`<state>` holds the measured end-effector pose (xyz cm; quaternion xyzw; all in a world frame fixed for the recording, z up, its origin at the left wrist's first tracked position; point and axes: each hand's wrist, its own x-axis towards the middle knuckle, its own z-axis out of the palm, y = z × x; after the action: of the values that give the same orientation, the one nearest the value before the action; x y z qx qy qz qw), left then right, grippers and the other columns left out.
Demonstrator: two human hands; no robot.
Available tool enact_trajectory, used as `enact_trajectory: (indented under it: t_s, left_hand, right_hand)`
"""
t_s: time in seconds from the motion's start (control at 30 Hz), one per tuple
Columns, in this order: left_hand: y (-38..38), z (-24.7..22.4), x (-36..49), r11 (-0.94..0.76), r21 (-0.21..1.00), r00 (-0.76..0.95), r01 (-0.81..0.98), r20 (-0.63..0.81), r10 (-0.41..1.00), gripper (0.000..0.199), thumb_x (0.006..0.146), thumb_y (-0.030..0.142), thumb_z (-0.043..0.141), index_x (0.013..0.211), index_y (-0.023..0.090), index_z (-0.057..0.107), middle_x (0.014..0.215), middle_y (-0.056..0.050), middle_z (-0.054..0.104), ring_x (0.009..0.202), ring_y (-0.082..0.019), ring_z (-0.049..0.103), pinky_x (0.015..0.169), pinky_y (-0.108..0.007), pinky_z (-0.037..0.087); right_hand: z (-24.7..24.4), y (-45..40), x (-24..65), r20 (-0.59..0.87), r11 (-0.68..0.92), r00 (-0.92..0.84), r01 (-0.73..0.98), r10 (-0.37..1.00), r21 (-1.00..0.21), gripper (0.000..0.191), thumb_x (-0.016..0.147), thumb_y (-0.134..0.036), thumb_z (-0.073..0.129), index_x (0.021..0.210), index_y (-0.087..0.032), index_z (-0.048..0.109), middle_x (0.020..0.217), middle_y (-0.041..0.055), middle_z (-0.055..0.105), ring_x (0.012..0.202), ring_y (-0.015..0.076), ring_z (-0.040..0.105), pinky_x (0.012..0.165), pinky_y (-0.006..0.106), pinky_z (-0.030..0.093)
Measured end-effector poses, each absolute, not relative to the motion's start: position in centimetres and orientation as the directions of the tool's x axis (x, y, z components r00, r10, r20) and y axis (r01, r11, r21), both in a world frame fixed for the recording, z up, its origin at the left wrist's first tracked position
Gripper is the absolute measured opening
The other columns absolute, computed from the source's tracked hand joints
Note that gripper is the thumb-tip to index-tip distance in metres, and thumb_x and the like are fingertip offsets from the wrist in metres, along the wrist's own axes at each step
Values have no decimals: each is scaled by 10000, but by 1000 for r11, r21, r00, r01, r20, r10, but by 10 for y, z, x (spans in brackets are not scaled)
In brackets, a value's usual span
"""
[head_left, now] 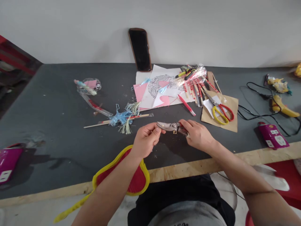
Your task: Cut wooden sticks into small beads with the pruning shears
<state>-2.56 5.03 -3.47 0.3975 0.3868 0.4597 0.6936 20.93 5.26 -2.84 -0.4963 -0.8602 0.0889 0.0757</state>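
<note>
Metal blades on the pruning shears (pixel 167 126) are brought right up to the fingertips of the left hand (pixel 147 138), and there the main danger is judged to lie: skin could be nipped if the handles were squeezed by the right hand (pixel 198 133) before the fingers were drawn back. The shears are held by the right hand, its fingers wrapped round the handles, above the near half of the dark tabletop (pixel 70 150); the left hand is narrowed to a pinch at the blade tips. A small offcut could be flung away by a sudden bite, or lost among the tiny gold-coloured bits (pixel 174 132) beneath. The red piece with the yellow rim (pixel 138 180) (awkwardly placed, half over the near edge) could be knocked down, since it is crossed by the left forearm. Whether anything is pinched by the left fingers cannot be told, the spot being too small and covered by skin. Part of the handles is hidden by the right palm. To the far right of the middle, the sticks (pixel 191 91) are partly veiled by glare on crumpled plastic (pixel 199 73), and the purple box (pixel 10 161) is cut off at the left.
</note>
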Motion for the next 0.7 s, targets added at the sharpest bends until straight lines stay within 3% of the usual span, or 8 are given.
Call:
enact_trajectory:
  t_s: [0.27, 0.37, 0.47, 0.53, 0.7]
  left_hand:
    - [53, -46, -30, 174, 943, 274, -283, -95, 957, 318, 883, 464, 727, 867, 146, 723, 533, 69, 363, 440, -42, 235, 422, -221, 163]
    - [54, -49, -30, 141, 959, 242, -247, -80, 967, 293, 868, 439, 752, 949, 158, 740, 585, 52, 412, 468, -46, 270, 436, -220, 179]
    - [55, -45, -27, 131, 955, 194, -265, -80, 978, 286, 854, 438, 765, 902, 157, 749, 565, 53, 404, 461, -44, 281, 437, -218, 191]
    - [56, -40, -26, 138, 929, 140, -342, -95, 986, 303, 808, 454, 802, 844, 158, 747, 535, 62, 390, 444, -40, 270, 429, -210, 190]
    - [59, -25, -23, 224, 871, 127, -437, -186, 974, 299, 737, 423, 856, 778, 148, 747, 518, 65, 391, 442, -32, 266, 425, -183, 216]
  right_hand:
    - [-26, 53, 209, -1, 459, -479, 842, 878, -284, 518, 808, -133, 506, 1325, -149, 536, 1077, 116, 691, 940, 252, 655, 832, 346, 494]
    - [-29, 56, 209, 47, 460, -464, 853, 885, -248, 667, 782, -111, 507, 1446, -136, 449, 1223, 150, 667, 1043, 285, 643, 883, 393, 501]
    - [-32, 59, 213, 91, 493, -485, 843, 869, -213, 766, 784, -105, 503, 1532, -136, 342, 1292, 168, 640, 1055, 294, 646, 883, 416, 510]
    - [-33, 61, 218, 139, 511, -492, 830, 859, -223, 691, 815, -118, 500, 1495, -144, 378, 1282, 169, 645, 1041, 290, 658, 867, 414, 519]
    - [-33, 64, 226, 287, 458, -366, 791, 885, -405, 191, 922, -235, 539, 1111, -211, 548, 1111, 121, 693, 914, 251, 696, 736, 353, 542]
